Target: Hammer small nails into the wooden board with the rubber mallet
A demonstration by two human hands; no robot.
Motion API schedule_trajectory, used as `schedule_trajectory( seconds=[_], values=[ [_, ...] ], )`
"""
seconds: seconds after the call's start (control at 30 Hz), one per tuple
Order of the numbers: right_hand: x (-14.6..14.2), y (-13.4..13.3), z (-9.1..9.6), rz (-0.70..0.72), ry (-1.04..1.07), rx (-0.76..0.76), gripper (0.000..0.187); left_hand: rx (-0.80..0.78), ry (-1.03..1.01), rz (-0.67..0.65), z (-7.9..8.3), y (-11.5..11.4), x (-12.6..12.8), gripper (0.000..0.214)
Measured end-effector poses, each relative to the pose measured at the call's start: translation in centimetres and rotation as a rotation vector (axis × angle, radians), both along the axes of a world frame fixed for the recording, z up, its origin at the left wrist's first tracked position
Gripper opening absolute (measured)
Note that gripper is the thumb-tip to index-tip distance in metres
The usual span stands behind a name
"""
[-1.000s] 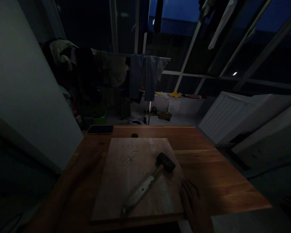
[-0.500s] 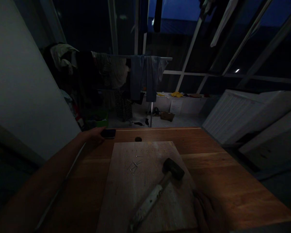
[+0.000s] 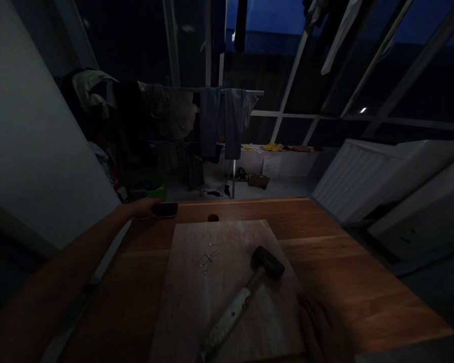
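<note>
The room is dim. My left hand (image 3: 146,207) reaches to the table's far left corner and closes on a dark phone (image 3: 165,209). My right hand (image 3: 321,330) rests flat, fingers stretched, on the table by the near right corner of a pale wooden board (image 3: 196,312). A black-headed mallet (image 3: 245,290) with a pale handle lies diagonally on the board. Several loose nails (image 3: 207,258) lie further up the board, and a row of small nails stands near its far edge.
The brown wooden table (image 3: 348,272) carries a small dark round object (image 3: 213,218) behind the board. Beyond stand a clothes rack with hanging laundry (image 3: 215,118), a white wall at left, large dark windows and a white radiator (image 3: 348,176) at right.
My left arm has stretched forward from the near left and its hand has closed on the phone. The view has shifted slightly. My right hand stays by the board.
</note>
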State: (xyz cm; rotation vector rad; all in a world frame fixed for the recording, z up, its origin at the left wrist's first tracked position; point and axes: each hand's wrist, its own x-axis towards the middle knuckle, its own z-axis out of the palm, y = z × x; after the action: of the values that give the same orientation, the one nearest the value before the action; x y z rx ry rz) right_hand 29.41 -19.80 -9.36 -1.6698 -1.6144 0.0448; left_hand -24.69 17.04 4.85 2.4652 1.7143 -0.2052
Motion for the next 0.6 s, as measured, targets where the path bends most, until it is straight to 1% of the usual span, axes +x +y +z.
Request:
schedule_trajectory(
  seconds=[0.17,0.3,0.37,0.43,0.53,0.6],
  values=[
    [2.0,0.7,-0.3,0.081,-0.076,-0.056,0.04,-0.036,0.037,0.002,-0.1,-0.3,-0.3,0.086],
    [2.9,1.8,0.0,0.128,-0.137,-0.131,0.04,-0.049,0.09,-0.009,-0.3,0.1,-0.3,0.087],
    [2.4,2.1,0.1,0.124,-0.118,-0.156,0.04,-0.051,0.109,-0.002,-0.5,0.5,-0.2,0.089],
    [1.7,2.1,0.0,0.087,-0.085,-0.164,0.041,-0.052,0.113,0.014,-0.6,0.8,-0.2,0.091],
    [0.6,1.7,-0.2,0.044,-0.051,-0.145,0.041,-0.06,0.095,0.031,-0.9,1.0,-0.3,0.095],
    [0.2,1.5,-0.1,0.043,-0.036,-0.128,0.04,-0.065,0.085,0.05,-1.0,1.1,-0.5,0.097]
  ],
)
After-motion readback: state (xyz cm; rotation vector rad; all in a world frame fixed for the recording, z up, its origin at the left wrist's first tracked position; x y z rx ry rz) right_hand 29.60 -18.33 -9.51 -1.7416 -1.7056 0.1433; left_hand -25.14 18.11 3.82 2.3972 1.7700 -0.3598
